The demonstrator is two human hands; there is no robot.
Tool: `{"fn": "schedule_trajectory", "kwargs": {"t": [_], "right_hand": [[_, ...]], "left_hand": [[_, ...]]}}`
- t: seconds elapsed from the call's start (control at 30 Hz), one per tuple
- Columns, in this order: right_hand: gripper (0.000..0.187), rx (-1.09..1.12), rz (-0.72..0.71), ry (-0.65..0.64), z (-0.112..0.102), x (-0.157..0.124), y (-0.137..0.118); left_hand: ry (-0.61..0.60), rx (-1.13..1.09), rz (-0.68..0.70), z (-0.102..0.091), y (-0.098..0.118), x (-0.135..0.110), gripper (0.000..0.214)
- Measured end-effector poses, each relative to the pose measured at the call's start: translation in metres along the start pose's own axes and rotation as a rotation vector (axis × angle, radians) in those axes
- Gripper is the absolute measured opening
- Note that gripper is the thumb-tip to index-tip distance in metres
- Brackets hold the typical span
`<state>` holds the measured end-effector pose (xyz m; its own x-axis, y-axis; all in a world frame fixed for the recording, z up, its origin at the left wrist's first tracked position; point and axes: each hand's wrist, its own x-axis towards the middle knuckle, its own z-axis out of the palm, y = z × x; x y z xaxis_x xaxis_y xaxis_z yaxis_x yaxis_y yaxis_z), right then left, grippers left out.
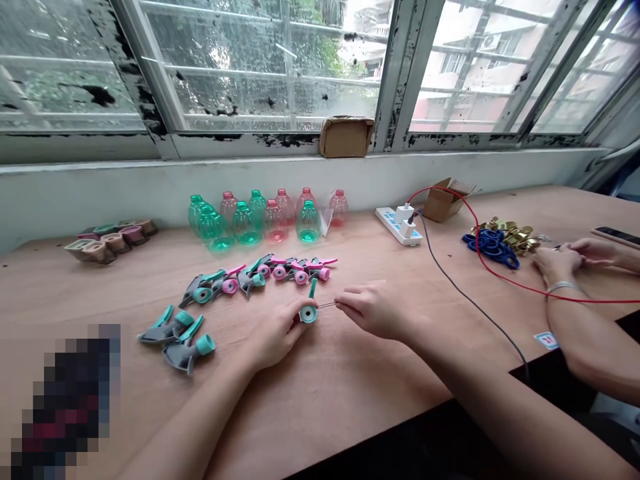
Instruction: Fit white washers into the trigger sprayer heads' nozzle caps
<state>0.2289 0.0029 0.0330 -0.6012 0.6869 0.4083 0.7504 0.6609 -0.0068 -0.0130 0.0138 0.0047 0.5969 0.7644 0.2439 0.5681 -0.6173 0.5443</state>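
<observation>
Hands, pair: left hand point(274, 331) curled closed round teal sprayer head point(309, 315); right hand point(373, 310) pinched thin rod point(326, 305) between fingertips point(340, 301), rod tip just beside that head, both held above bench point(330, 400).

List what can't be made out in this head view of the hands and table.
Head view:
Teal sprayer piece: lower part hidden by the left hand.
Thin metal rod: one end hidden by the right hand.
Dark object, lower left: pixelated, kind unreadable.
Phone: cut off by the right edge.
</observation>
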Motion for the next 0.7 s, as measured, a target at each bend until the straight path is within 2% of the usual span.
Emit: {"fn": "schedule_trajectory", "kwargs": {"t": [0.13,0.33,0.6,0.7], "right_hand": [[0.024,-0.085,0.012,-0.035,-0.001,0.004,-0.013],[0.021,-0.266,-0.035,-0.123,-0.016,0.012,-0.028],[0.019,-0.311,-0.154,-0.136,-0.019,0.014,-0.031],[0.021,-0.301,-0.148,-0.185,-0.019,0.012,-0.033]], "left_hand": [[0.000,-0.012,-0.050,0.001,0.001,-0.001,0.036],[0.040,-0.048,-0.011,0.006,0.000,-0.001,0.041],[0.041,-0.028,0.017,0.005,-0.004,-0.001,0.039],[0.040,0.010,0.050,0.007,-0.003,-0.002,0.036]]}}
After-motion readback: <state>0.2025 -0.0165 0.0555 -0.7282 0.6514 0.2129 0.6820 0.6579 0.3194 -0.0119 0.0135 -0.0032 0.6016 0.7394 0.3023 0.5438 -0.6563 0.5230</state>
